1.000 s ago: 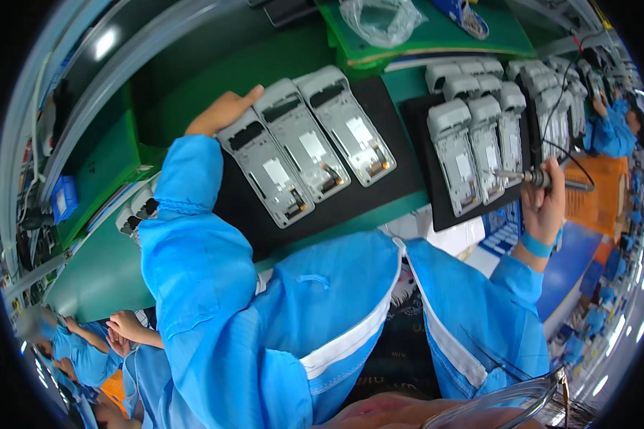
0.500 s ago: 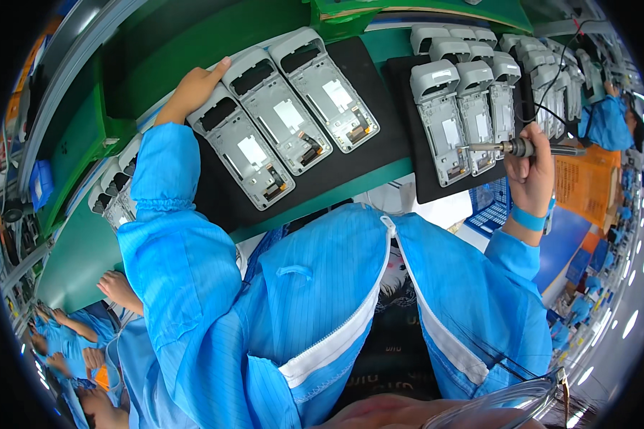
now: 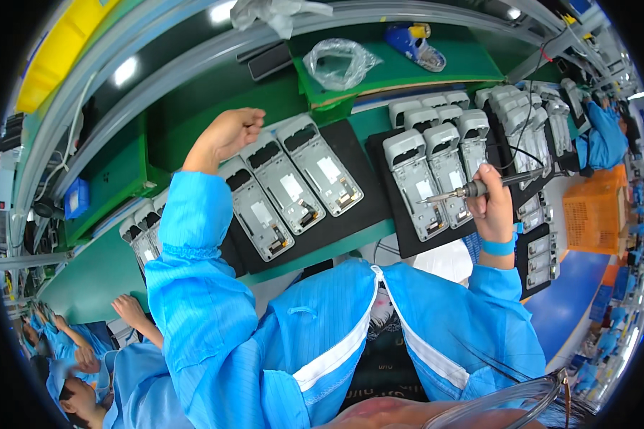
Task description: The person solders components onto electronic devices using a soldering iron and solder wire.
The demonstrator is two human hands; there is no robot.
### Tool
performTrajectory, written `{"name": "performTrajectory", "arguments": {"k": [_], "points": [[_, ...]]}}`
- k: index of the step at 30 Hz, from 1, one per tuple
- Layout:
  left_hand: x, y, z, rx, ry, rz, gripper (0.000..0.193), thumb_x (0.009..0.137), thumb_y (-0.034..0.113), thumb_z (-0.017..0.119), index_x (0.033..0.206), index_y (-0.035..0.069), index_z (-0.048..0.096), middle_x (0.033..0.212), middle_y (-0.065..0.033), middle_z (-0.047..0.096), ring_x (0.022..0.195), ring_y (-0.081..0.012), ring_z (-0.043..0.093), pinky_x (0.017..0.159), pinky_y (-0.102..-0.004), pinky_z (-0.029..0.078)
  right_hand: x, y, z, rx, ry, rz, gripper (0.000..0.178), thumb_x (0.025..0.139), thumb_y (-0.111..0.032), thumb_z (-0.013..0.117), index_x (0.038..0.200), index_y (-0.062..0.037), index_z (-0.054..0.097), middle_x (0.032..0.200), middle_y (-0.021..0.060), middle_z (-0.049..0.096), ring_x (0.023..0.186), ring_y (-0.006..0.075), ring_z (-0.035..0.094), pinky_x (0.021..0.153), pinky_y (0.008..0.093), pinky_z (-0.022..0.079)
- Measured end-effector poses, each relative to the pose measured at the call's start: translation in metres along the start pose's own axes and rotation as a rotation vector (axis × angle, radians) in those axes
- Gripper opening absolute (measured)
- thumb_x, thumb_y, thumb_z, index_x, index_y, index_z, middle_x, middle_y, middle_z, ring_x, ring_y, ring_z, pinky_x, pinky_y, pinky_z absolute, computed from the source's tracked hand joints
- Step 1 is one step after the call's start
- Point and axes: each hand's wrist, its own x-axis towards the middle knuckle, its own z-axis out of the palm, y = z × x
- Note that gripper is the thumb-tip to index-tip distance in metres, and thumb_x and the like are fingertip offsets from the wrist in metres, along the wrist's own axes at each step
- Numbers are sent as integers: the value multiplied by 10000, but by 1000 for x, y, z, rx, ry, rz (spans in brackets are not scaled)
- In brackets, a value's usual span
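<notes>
My right hand (image 3: 492,209) is closed round a soldering iron (image 3: 474,189), its thin metal tip pointing left over a grey device housing (image 3: 413,179) on the right-hand black mat. A dark cord trails from the iron's rear end. Raised above the far left of the other mat, my left hand (image 3: 229,134) has its fingers curled together; whether anything is between them is hidden. Below and right of it, three open grey housings lie side by side, among them the rightmost one (image 3: 322,166), each with a white patch and a small flex cable at the near end.
More housings (image 3: 519,114) stand in rows at the right. A green shelf (image 3: 436,75) at the back bears a clear plastic bag (image 3: 340,63) and a blue tool (image 3: 416,48). An orange crate (image 3: 592,211) is at far right. Co-workers sit left (image 3: 139,379) and far right (image 3: 602,136).
My left hand has left the leftmost housing and risen, its fingers now curled. The view has tilted up, showing more shelf. My right hand still holds the soldering iron over the right-hand mat.
</notes>
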Motion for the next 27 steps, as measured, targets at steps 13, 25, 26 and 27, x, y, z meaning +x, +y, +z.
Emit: {"name": "performTrajectory", "arguments": {"k": [13, 25, 26, 27], "points": [[106, 56, 168, 1900, 302, 820, 98, 748, 59, 513, 782, 10, 591, 804, -169, 605, 757, -299, 604, 658, -366, 496, -11, -7, -35, 98, 60, 6, 219, 826, -234, 534, 702, -64, 473, 465, -29, 372, 331, 38, 291, 330, 185, 212], [58, 29, 140, 1293, 335, 1087, 244, 745, 28, 476, 964, 59, 578, 963, -142, 584, 863, -312, 563, 741, -358, 466, -2, -2, -30, 57, 9, 31, 200, 819, -210, 534, 693, -66, 476, 523, -21, 418, 374, 29, 326, 349, 177, 231], [58, 27, 138, 1355, 336, 1002, 290, 745, 16, 461, 1011, 55, 567, 996, -148, 576, 882, -317, 558, 750, -365, 463, 0, -2, -27, 62, -51, 37, 198, 821, -207, 530, 691, -66, 482, 531, -19, 430, 384, 28, 334, 353, 177, 234], [55, 20, 138, 1350, 320, 1016, 290, 745, 16, 461, 1011, 55, 567, 996, -148, 576, 882, -317, 558, 750, -365, 463, -1, 0, -24, 42, -30, 46, 198, 821, -207, 530, 691, -66, 482, 531, -19, 430, 384, 28, 334, 353, 177, 234]]}}
